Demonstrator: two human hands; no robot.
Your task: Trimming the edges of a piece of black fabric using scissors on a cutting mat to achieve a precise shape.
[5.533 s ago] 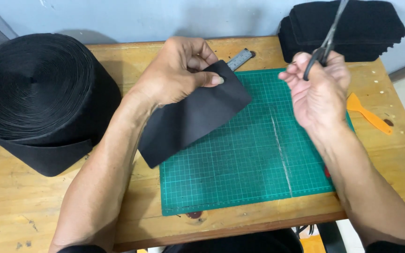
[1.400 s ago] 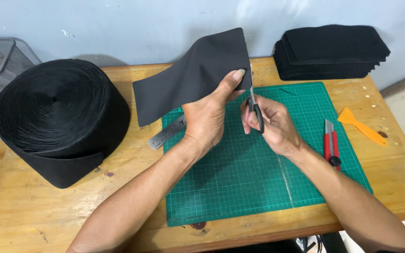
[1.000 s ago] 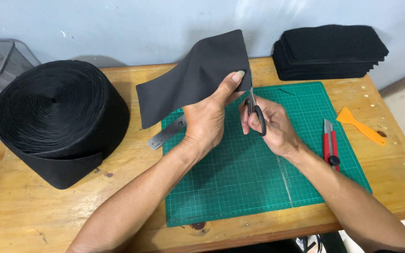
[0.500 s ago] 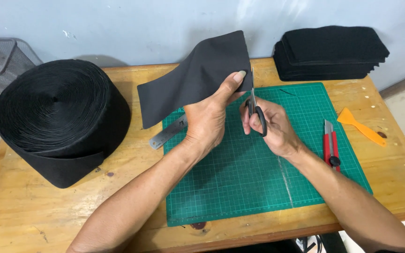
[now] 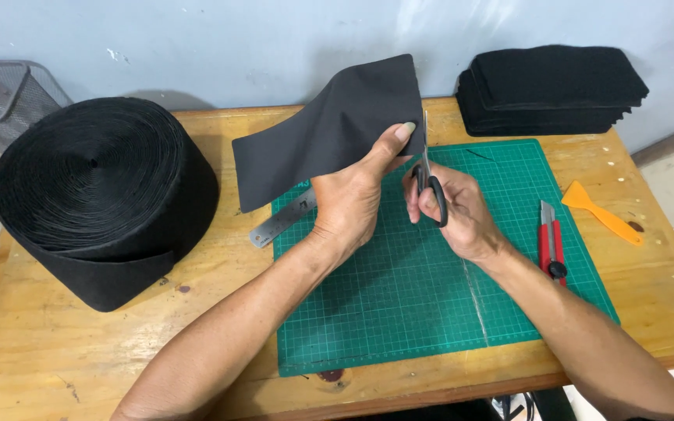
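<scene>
A wooden table [image 5: 56, 366] stands by a pale blue wall, with a green cutting mat [image 5: 431, 312] on it. The left hand [image 5: 352, 199] pinches a black cloth piece [image 5: 329, 129] and holds it up above the mat. The right hand [image 5: 454, 206] grips black scissors [image 5: 429, 179] right at the cloth's edge. A metal ruler [image 5: 278, 222] lies under the cloth. A big black roll [image 5: 95, 191] sits to the left. A red knife [image 5: 551, 245] lies on the mat.
</scene>
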